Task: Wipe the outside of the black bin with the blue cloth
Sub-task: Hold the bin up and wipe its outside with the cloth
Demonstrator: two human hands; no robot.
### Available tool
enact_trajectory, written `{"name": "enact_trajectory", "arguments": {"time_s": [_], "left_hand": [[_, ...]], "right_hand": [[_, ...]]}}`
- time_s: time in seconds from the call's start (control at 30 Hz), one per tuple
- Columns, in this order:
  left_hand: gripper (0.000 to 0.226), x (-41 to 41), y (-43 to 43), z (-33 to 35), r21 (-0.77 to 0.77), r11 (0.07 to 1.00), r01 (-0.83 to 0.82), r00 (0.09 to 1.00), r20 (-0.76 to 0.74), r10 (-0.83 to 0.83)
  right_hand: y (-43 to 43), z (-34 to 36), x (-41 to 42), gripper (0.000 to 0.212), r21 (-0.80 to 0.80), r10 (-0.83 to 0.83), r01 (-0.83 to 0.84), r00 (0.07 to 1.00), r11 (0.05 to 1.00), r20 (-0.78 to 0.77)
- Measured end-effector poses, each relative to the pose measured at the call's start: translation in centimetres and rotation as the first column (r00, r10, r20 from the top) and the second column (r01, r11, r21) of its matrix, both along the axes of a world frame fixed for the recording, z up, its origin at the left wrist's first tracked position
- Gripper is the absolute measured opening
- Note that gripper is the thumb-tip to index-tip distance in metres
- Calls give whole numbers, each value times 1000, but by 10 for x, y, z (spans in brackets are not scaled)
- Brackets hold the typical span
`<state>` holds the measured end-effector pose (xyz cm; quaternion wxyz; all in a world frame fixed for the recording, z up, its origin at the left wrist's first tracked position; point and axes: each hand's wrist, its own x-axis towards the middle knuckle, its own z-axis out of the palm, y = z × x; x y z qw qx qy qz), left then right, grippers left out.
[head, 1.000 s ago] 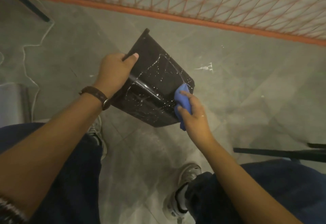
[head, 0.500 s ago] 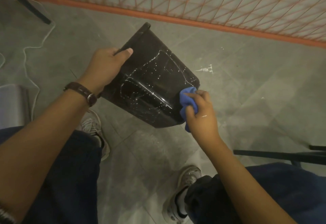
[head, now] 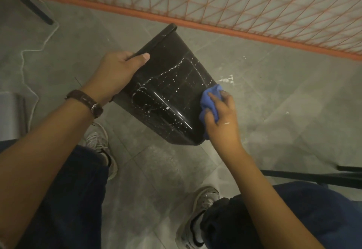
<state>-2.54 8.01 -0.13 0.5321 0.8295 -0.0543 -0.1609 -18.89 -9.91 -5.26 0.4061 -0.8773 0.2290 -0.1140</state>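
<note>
Seen from my remote feed: one black bin (head: 166, 92), flecked with white droplets, is held tilted above the grey tiled floor (head: 274, 111), rim to the far left, base to the near right. The left hand (head: 117, 72), a brown watch (head: 86, 102) on its wrist, is clamped on the rim with the thumb lying on the outer wall. The right hand (head: 223, 119) has its fingers curled round one bunched blue cloth (head: 210, 101), pressed to the bin's right edge near the base. Two pale sneakers (head: 101, 144) (head: 199, 215) stand near. An orange mesh fence (head: 235, 3) crosses the far side. Two dark bars, possibly furniture legs, intrude: one far left (head: 25, 1), one near right (head: 313, 176). One white cord (head: 29, 62) snakes along the left. A white splash (head: 227, 79) marks the floor just beyond the cloth.
</note>
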Motion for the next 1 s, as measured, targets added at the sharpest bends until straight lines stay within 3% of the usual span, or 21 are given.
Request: {"name": "enact_trajectory", "arguments": {"time_s": [0.13, 0.3, 0.43, 0.53, 0.6, 0.7, 0.8, 0.9, 1.0], "left_hand": [[26, 2, 3, 3, -13, 1000, 6, 1000, 11, -6], [33, 4, 3, 3, 3, 1000, -28, 999, 23, 28], [31, 3, 2, 6, -21, 1000, 6, 1000, 21, -5], [32, 3, 6, 6, -13, 1000, -1, 999, 33, 2], [32, 2, 6, 5, -24, 1000, -7, 999, 35, 7], [33, -2, 0, 6, -15, 1000, 19, 999, 47, -19], [39, -1, 2, 6, -9, 1000, 16, 998, 62, -16], [38, 4, 8, 7, -24, 1000, -4, 999, 34, 5], [35, 5, 6, 13, 9, 1000, 27, 997, 76, -27]], "right_hand": [[17, 1, -4, 51, -117, 244, -251, 967, 961, -70], [5, 3, 0, 49, -177, 76, -84, 996, 981, -49], [23, 2, 0, 50, -214, 341, -340, 939, 916, -31], [16, 3, 1, 43, -144, 226, -211, 969, 967, 98], [12, 6, 4, 43, -209, 163, -139, 981, 968, 104], [23, 6, 7, 53, -313, 314, -302, 949, 900, -13], [30, 6, 3, 50, -265, 427, -402, 903, 876, 42], [16, 6, 6, 44, -158, 254, -228, 952, 961, 171], [14, 6, 8, 47, -242, 222, -199, 972, 950, 73]]}}
